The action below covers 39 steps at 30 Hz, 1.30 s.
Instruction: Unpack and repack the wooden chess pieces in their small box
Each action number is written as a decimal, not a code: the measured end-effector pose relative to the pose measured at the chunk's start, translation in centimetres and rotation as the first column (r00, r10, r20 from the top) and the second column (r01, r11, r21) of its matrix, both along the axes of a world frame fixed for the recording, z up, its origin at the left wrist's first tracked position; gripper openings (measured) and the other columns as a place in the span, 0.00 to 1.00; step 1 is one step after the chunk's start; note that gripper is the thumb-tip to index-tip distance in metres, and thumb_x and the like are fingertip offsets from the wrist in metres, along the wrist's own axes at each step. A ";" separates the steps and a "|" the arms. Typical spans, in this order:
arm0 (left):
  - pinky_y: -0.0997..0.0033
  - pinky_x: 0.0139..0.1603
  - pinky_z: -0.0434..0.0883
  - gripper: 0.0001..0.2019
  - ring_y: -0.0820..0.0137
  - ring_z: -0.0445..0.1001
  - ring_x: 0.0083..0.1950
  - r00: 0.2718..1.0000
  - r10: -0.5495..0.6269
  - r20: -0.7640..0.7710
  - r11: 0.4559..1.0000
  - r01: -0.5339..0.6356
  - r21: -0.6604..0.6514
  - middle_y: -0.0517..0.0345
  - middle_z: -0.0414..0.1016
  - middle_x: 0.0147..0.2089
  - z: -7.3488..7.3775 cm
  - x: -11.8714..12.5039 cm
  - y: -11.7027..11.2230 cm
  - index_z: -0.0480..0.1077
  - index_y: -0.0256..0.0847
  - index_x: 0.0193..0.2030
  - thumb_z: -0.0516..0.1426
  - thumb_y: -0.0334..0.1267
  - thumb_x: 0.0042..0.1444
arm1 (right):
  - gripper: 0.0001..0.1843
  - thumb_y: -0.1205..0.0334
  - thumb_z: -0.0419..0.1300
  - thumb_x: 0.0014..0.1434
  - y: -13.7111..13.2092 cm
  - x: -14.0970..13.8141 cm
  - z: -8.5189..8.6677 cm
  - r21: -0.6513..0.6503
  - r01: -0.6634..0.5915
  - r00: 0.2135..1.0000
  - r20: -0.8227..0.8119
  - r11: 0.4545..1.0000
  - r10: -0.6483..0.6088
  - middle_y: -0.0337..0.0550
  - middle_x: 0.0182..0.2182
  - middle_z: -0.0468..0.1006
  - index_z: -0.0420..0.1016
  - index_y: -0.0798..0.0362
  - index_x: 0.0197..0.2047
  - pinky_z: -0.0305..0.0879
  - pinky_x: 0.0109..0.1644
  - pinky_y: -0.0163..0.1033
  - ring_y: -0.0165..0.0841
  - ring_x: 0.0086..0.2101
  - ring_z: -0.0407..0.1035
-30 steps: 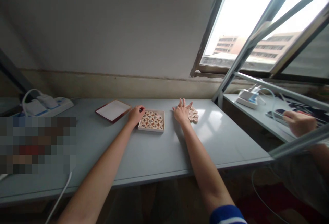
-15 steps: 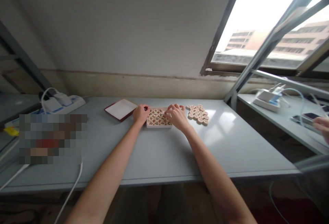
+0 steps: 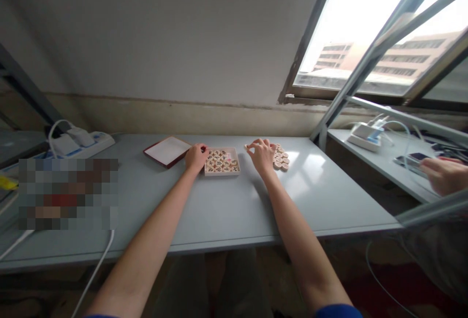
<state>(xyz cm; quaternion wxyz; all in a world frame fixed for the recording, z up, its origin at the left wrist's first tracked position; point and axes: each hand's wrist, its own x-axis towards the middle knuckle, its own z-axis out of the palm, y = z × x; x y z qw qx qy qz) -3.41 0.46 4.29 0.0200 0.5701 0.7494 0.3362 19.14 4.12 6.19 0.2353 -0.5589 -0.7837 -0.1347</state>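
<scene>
On the desk in the head view sits a white open box (image 3: 222,174) with rows of round wooden Chinese chess pieces (image 3: 218,162) in it. Most show black characters; one near the right side shows red. My left hand (image 3: 196,158) is closed at the box's left wall, its fingers curled on the edge. To the right of the box, my right hand (image 3: 262,155) hovers with its fingertips pinching a small pale piece, seemingly a Chinese chess piece (image 3: 247,148). More loose pieces (image 3: 281,160) lie grouped beside that hand, which partly hides them.
A dark red lid (image 3: 168,165), white inside, lies left of the box. A power strip (image 3: 98,143) with plugs and cables is at the desk's (image 3: 226,211) far left. On a neighbouring desk at right are another power strip (image 3: 365,140) and another person's hand (image 3: 444,174).
My right hand has moved from over the box to the right, near the loose pieces. A red-marked piece now shows in the box. My left hand stays at the box's edge.
</scene>
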 end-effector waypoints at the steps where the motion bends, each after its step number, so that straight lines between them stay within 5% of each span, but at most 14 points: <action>1: 0.71 0.38 0.65 0.10 0.66 0.71 0.40 1.000 -0.001 0.000 1.000 0.001 -0.001 0.54 0.75 0.39 0.0 0.0 0.0 0.72 0.41 0.35 0.51 0.39 0.51 | 0.13 0.63 0.49 0.59 0.2 0.4 -0.1 -0.012 0.022 0.999 0.043 1.000 -0.022 0.47 0.39 0.71 0.76 0.49 0.34 0.42 0.44 0.47 0.40 0.42 0.54; 6: 0.72 0.38 0.65 0.10 0.66 0.71 0.40 1.000 -0.004 -0.006 1.000 0.004 0.007 0.54 0.75 0.39 -0.1 0.0 0.0 0.72 0.41 0.35 0.51 0.39 0.51 | 0.14 0.72 0.49 0.54 0.6 1.4 -0.1 -0.088 0.143 0.967 0.226 0.986 -0.120 0.53 0.38 0.69 0.76 0.53 0.31 0.44 0.42 0.47 0.43 0.42 0.54; 12: 0.72 0.37 0.65 0.10 0.67 0.71 0.39 1.000 -0.009 -0.013 1.000 0.009 0.009 0.54 0.75 0.39 -0.1 -0.1 0.1 0.72 0.41 0.35 0.51 0.39 0.51 | 0.15 0.73 0.49 0.53 0.7 2.3 0.1 -0.042 0.221 0.965 0.156 0.974 -0.212 0.54 0.40 0.68 0.76 0.55 0.34 0.45 0.45 0.48 0.45 0.44 0.55; 16: 0.73 0.38 0.65 0.10 0.67 0.71 0.39 1.000 -0.013 -0.009 1.000 0.013 0.019 0.54 0.75 0.39 0.0 0.0 -0.1 0.71 0.41 0.35 0.51 0.38 0.51 | 0.16 0.63 0.49 0.58 -0.1 1.1 0.6 -0.072 -0.072 0.997 -0.011 0.995 0.071 0.47 0.46 0.67 0.71 0.47 0.47 0.48 0.46 0.44 0.41 0.46 0.56; 19: 0.73 0.38 0.65 0.10 0.68 0.71 0.39 1.000 -0.003 -0.006 1.000 0.003 0.000 0.55 0.75 0.38 0.0 0.0 -0.1 0.72 0.41 0.34 0.51 0.38 0.51 | 0.14 0.55 0.52 0.57 -1.0 -0.5 0.9 -0.249 -0.404 0.912 -0.030 0.880 0.410 0.42 0.43 0.70 0.72 0.43 0.46 0.51 0.44 0.40 0.36 0.43 0.60; 21: 0.73 0.37 0.65 0.09 0.68 0.71 0.39 1.000 0.000 -0.005 1.000 0.000 -0.004 0.55 0.75 0.38 0.0 0.0 0.0 0.72 0.41 0.34 0.51 0.38 0.51 | 0.12 0.52 0.55 0.55 -1.5 -1.2 1.0 -0.329 -0.476 0.870 -0.039 0.816 0.492 0.40 0.40 0.72 0.74 0.42 0.41 0.51 0.43 0.39 0.35 0.41 0.62; 31: 0.73 0.38 0.65 0.10 0.67 0.71 0.40 1.000 -0.003 -0.012 1.000 0.003 0.009 0.54 0.75 0.39 0.0 0.0 0.0 0.72 0.41 0.35 0.51 0.39 0.51 | 0.14 0.50 0.50 0.58 -1.8 -1.6 1.4 -0.247 -0.407 0.911 -0.042 0.879 0.410 0.38 0.35 0.76 0.76 0.43 0.38 0.49 0.41 0.36 0.31 0.37 0.66; 39: 0.72 0.38 0.65 0.10 0.67 0.71 0.40 1.000 -0.014 -0.013 1.000 0.015 0.008 0.54 0.75 0.39 -0.1 -0.1 0.0 0.72 0.41 0.35 0.51 0.39 0.51 | 0.13 0.58 0.51 0.58 -0.6 0.2 0.9 -0.081 -0.132 0.991 0.009 0.988 0.133 0.43 0.34 0.76 0.76 0.48 0.33 0.47 0.44 0.41 0.36 0.37 0.62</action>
